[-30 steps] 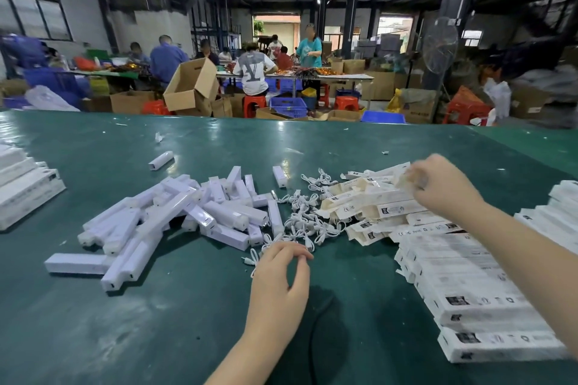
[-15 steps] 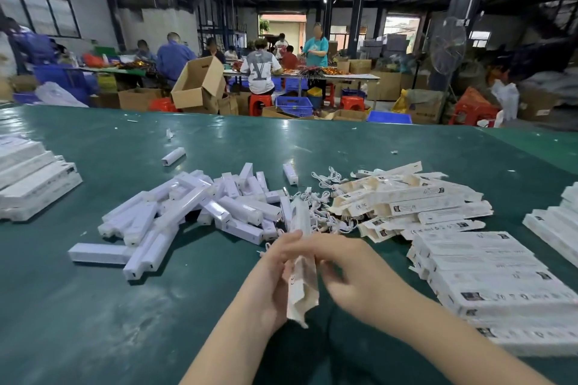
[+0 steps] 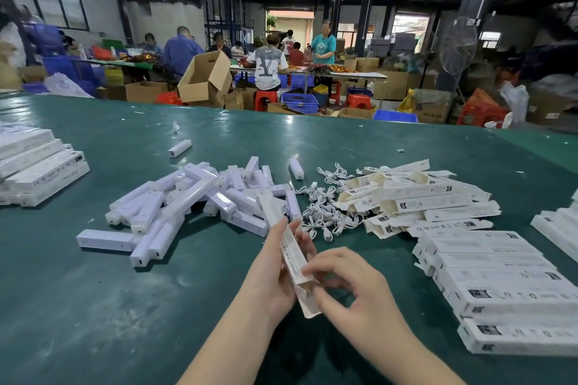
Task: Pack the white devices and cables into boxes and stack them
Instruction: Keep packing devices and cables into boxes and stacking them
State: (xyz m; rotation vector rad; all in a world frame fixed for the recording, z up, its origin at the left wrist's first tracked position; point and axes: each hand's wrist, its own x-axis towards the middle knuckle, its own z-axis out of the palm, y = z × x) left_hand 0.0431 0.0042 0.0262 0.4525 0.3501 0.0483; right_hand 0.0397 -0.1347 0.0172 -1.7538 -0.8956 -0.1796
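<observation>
Left hand [image 3: 275,272] grips long white box [image 3: 292,255] above tabletop [image 3: 93,306] near edge; right hand [image 3: 350,287] pinches its open end.

- One wide-angle camera sits on my head, looking forward and down.
- It is close above my left hand [image 3: 275,278] and right hand [image 3: 353,287].
- Beyond them it takes in the green tabletop [image 3: 219,134] and the workshop behind.

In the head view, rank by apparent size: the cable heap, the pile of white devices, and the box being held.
1. pile of white devices
2. cable heap
3. box being held, though it lies nearer the camera, so its true size stays unsure.
</observation>
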